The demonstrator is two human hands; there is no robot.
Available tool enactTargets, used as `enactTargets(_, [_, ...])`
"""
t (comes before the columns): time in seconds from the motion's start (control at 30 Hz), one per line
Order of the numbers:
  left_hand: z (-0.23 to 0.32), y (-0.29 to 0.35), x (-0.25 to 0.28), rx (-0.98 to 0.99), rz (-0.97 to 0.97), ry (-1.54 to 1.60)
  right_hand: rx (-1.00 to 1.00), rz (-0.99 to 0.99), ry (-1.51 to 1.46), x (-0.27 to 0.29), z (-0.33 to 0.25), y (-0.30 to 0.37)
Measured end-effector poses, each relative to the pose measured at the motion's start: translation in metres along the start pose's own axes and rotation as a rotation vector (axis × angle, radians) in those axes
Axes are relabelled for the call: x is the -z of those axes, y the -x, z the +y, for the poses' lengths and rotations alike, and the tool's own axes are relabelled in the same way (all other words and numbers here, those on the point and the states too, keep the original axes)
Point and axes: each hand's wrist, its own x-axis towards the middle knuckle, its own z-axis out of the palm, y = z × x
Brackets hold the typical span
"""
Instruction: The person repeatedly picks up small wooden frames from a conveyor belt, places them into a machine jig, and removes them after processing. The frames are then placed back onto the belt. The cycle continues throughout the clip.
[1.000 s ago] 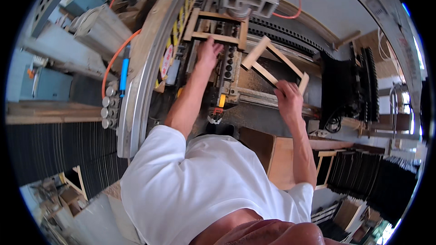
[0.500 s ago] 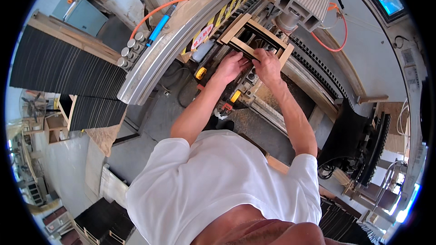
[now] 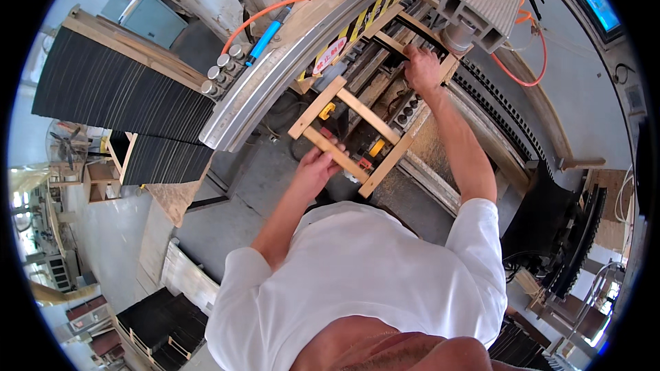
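A rectangular wooden frame (image 3: 371,120) with cross slats lies tilted over the machine bed. My left hand (image 3: 317,166) grips its near slat from below. My right hand (image 3: 421,67) reaches further up and holds the frame's far end, close under a grey ribbed machine head (image 3: 485,1). Both arms stretch forward from my white shirt.
A curved metal guard rail (image 3: 289,62) with a yellow-black striped strip runs diagonally left of the frame. An orange hose (image 3: 265,10) loops above it. Black slatted stacks (image 3: 117,93) stand at left. A toothed black track (image 3: 512,137) curves at right. More wooden frames lie at lower left.
The view has swung. My two hands, close together on the frame at the machine head half a second ago, have spread apart; the left hand has pulled the frame's near end toward me.
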Motion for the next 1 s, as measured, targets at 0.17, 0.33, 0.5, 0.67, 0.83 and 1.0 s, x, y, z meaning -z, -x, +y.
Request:
enactTargets(0.17, [0.016,0.052,0.023,0.051,0.019,-0.011,0.108,-0.059,0.223,0.003,0.001,-0.023])
enactTargets(0.33, [0.033,0.072,0.057,0.084,0.036,-0.009,0.117,-0.252,0.568,0.005,-0.005,-0.056])
enactTargets(0.5, [0.049,0.084,0.097,0.062,0.154,-0.057,0.005,-0.342,0.711,-0.006,0.012,-0.088])
enactTargets(0.67, [0.049,0.086,0.122,0.031,0.23,-0.011,-0.018,-0.33,0.722,-0.015,0.033,-0.113])
enactTargets(0.83, [0.037,0.076,0.121,0.01,0.343,0.058,0.032,-0.341,0.573,-0.019,0.056,-0.129])
enactTargets(1.0, [0.019,0.055,0.124,0.025,0.334,0.089,0.03,-0.445,0.443,-0.024,0.076,-0.142])
